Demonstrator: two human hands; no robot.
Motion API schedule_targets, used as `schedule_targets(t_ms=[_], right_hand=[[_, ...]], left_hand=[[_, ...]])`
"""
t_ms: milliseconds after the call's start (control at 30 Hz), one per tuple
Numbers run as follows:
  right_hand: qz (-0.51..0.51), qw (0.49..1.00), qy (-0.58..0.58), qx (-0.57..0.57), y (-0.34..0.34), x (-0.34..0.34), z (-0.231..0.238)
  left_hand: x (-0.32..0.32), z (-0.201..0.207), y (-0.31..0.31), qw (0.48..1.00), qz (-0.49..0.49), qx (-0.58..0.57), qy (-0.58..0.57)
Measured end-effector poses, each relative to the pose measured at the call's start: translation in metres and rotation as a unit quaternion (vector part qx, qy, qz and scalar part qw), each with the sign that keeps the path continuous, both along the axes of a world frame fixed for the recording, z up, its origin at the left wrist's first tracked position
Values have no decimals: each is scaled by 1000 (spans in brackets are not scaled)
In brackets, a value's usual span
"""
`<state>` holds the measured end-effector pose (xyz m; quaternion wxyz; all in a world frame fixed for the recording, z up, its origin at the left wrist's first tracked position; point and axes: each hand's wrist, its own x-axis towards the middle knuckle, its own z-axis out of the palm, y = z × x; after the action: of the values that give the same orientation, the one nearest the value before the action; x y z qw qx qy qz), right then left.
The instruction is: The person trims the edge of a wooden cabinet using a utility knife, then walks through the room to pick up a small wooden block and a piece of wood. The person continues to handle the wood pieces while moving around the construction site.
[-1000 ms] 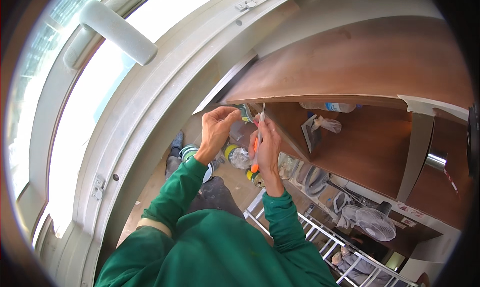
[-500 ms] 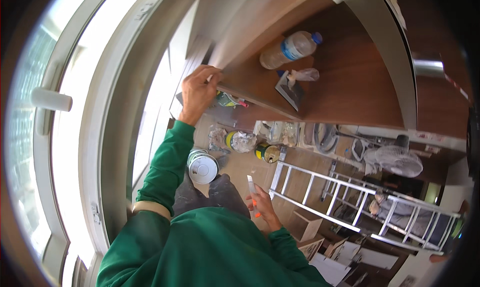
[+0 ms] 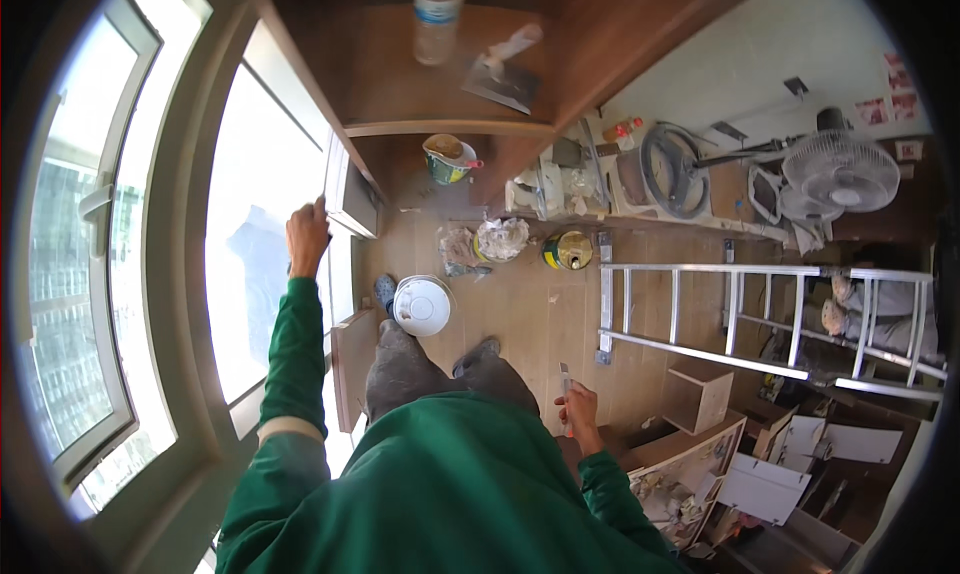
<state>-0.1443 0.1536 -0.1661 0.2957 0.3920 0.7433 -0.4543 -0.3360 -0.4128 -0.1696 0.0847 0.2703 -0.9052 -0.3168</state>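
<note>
My left hand (image 3: 307, 240) is raised by the bright window, at the narrow edge of a panel beside the brown cabinet. Its fingers are curled together; whatever they grip, if anything, is too small to make out. Low on the right, my right hand (image 3: 579, 410) is closed around a utility knife (image 3: 565, 376) with orange parts, its blade pointing away from me. On the brown cabinet shelf (image 3: 385, 79) ahead lie a clear plastic bottle (image 3: 437, 19) with a blue label and a flat metal trowel (image 3: 503, 86).
A white bucket (image 3: 422, 307) stands at my feet, with a yellow-green can (image 3: 570, 251) and a small tub (image 3: 448, 162) beyond. An aluminium ladder (image 3: 690, 359) spans the right; a person's grey clothing (image 3: 905, 314) shows behind it. Loose boards (image 3: 765, 486) lie lower right.
My left hand has left the cabinet shelf's edge and moved left and down towards the window. The view has swung, bringing more floor into sight. My right hand still grips the utility knife.
</note>
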Motion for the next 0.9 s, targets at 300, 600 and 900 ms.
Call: schedule_targets(t_ms=[300, 600, 900], right_hand=[[-156, 987, 38, 13, 103, 115, -6], [154, 954, 190, -172, 146, 208, -84], [110, 981, 82, -134, 112, 226, -106]], left_hand=[[240, -104, 108, 988, -77, 47, -124], [276, -138, 123, 942, -175, 242, -155], [144, -110, 193, 913, -251, 191, -259]])
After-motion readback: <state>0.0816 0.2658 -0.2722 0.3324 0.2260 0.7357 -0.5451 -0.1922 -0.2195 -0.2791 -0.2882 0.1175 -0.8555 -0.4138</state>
